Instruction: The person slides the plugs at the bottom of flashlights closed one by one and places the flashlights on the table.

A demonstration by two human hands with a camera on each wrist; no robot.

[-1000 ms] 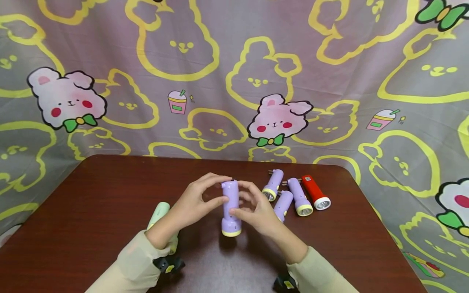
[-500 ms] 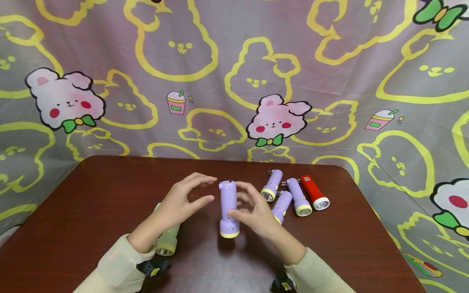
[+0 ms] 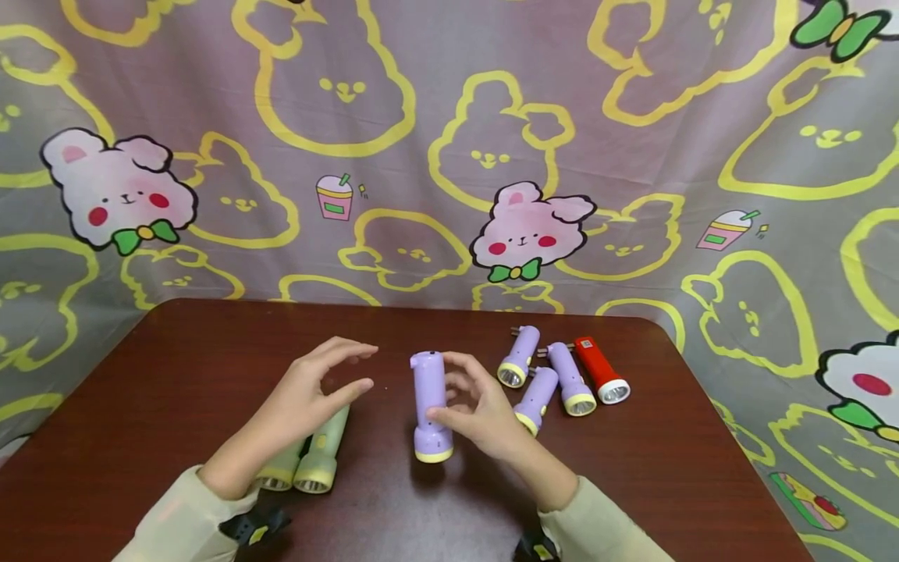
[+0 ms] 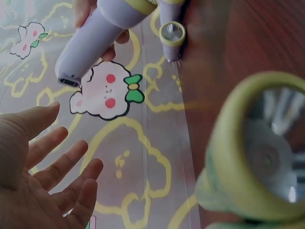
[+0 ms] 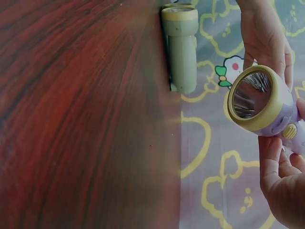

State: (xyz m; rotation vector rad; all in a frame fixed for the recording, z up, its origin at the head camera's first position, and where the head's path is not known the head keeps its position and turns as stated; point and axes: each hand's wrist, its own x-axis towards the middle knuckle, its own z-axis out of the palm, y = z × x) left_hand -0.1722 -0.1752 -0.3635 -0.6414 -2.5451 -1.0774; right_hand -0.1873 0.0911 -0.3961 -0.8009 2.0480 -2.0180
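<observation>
My right hand (image 3: 481, 410) holds a purple flashlight (image 3: 431, 406), thumb on its near side and fingers behind. The flashlight is upright over the table, its yellow-rimmed head pointing down. In the right wrist view, its reflector and ridged yellow switch (image 5: 289, 131) show. To the left, my left hand (image 3: 305, 394) is apart from it with fingers spread, holding nothing; the left wrist view shows the palm and loosely bent fingers (image 4: 66, 164). Under that forearm lie two pale green flashlights; the right one (image 3: 325, 453) shows more, while the left one (image 3: 278, 468) is partly hidden.
On the right of the dark brown table (image 3: 562, 499) lie three more purple flashlights (image 3: 539, 394), some with plug prongs sticking out, and a red flashlight (image 3: 597, 367) with a white head. A cartoon-printed cloth (image 3: 407, 156) hangs behind the table.
My left hand has let go of the upright purple flashlight and moved left, away from it. My right hand keeps its hold, and the flashlight has shifted slightly left and down in the view.
</observation>
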